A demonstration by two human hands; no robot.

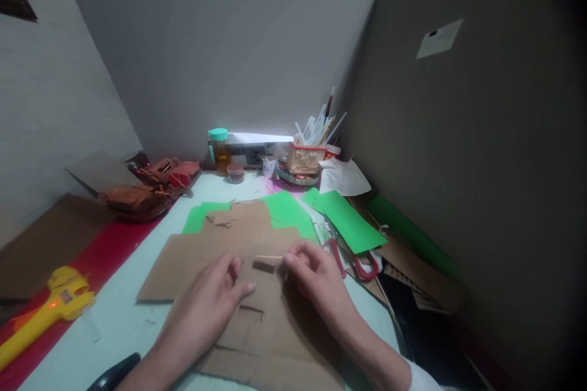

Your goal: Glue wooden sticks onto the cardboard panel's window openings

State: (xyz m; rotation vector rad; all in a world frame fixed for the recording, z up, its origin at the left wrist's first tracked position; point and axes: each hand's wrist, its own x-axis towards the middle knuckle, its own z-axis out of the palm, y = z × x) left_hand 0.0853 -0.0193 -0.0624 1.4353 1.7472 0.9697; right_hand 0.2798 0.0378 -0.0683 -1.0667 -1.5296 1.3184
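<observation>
A brown cardboard piece [247, 235] cut in a stepped shape lies in front of me, with a small rectangular opening [263, 267] and a cut slit below it. My right hand [316, 275] pinches a thin wooden stick, like a toothpick [268, 256], between thumb and fingertips. The stick points left, just above the opening. On the left side of the opening, my left hand [206, 302] rests on the cardboard, thumb and index finger apart, with nothing visible between them.
A yellow glue gun [66, 296] with a lit orange light lies left. Red-handled scissors [364, 269] and green paper [351, 220] are on the right. Behind stand a jar with a teal lid [221, 149], a box of sticks [305, 159] and a tray of brown pieces [137, 198].
</observation>
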